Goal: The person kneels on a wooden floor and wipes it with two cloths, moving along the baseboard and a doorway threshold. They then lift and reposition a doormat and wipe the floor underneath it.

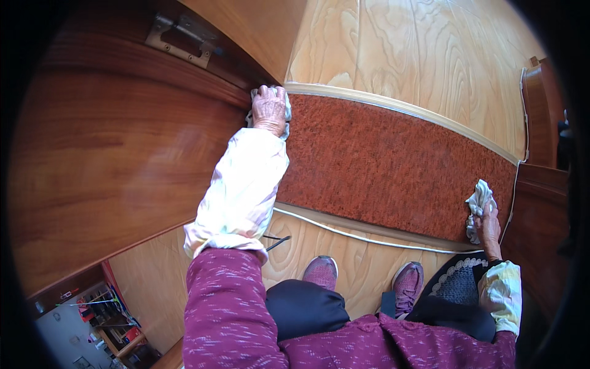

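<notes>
My left hand (269, 110) presses a pale cloth (287, 113) into the corner where the dark wooden door edge meets the reddish-brown threshold slab (392, 161). The palm and most of that cloth are hidden under the hand. At the slab's right end, my right hand (489, 228) grips a crumpled whitish cloth (480, 196), bunched partly above the fingers. Pale sleeve covers wrap both forearms.
A brown wooden door (115, 152) with a metal hinge (182, 41) stands at left. A white cable (350, 236) runs along the slab's near edge and up the right frame. My shoes (321, 272) rest on wood-patterned flooring (364, 265), beside a dark mat (456, 281).
</notes>
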`<state>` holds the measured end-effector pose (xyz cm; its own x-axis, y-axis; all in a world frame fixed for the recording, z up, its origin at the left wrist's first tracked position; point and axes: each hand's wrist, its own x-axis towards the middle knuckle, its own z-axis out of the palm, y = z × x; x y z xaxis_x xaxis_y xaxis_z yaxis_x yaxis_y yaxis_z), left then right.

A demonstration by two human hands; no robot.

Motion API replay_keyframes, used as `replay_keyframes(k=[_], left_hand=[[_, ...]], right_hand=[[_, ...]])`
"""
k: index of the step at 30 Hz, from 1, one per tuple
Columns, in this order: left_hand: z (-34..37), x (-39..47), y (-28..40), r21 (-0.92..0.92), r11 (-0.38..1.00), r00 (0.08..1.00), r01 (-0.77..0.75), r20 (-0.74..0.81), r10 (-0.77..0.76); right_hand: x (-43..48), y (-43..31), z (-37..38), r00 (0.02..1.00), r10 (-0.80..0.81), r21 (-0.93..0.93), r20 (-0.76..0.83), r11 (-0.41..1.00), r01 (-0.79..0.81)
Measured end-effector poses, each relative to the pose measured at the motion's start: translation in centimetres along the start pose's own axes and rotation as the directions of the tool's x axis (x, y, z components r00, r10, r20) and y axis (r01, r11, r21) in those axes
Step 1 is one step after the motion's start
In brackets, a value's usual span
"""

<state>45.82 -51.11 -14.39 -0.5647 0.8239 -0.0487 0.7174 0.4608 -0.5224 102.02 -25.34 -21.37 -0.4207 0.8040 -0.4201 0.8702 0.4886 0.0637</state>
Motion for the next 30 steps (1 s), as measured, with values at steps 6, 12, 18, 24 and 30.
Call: replay_keyframes(k=[6, 12, 18, 24, 30], left_hand=[[1.6, 1.9, 0.4, -0.229, 0.964, 0.976, 0.135, 0.199, -0.09], [-0.1, 3.6, 0.4, -0.319, 0.887, 0.899, 0.334, 0.392, -0.197], [0.1, -4.4, 2.5, -0.615, 0.739, 0.961, 0.275, 0.143, -0.238], [1.0, -2.9, 0.8, -0.591, 0.776, 0.94, 0.221, -0.082, -0.331], [2.0, 2.3, 1.2, -0.561, 0.651, 0.857, 0.511, 0.271, -0.439]], right_hand=[[-0.6, -0.6, -0.7, 0.999, 0.009, 0.041, 0.036, 0.999, -0.011], [-0.4, -0.3, 0.1, 1.0, -0.008, 0.0, -0.029, 1.0, 0.008], [-0.1, 0.1, 0.8, 0.999, -0.012, 0.019, -0.037, 1.0, 0.013], [0.1, -0.2, 0.2, 1.0, -0.01, -0.02, 0.007, 1.0, 0.01], [-0.3, -0.6, -0.2, 1.0, 0.015, -0.006, -0.001, 1.0, -0.015]])
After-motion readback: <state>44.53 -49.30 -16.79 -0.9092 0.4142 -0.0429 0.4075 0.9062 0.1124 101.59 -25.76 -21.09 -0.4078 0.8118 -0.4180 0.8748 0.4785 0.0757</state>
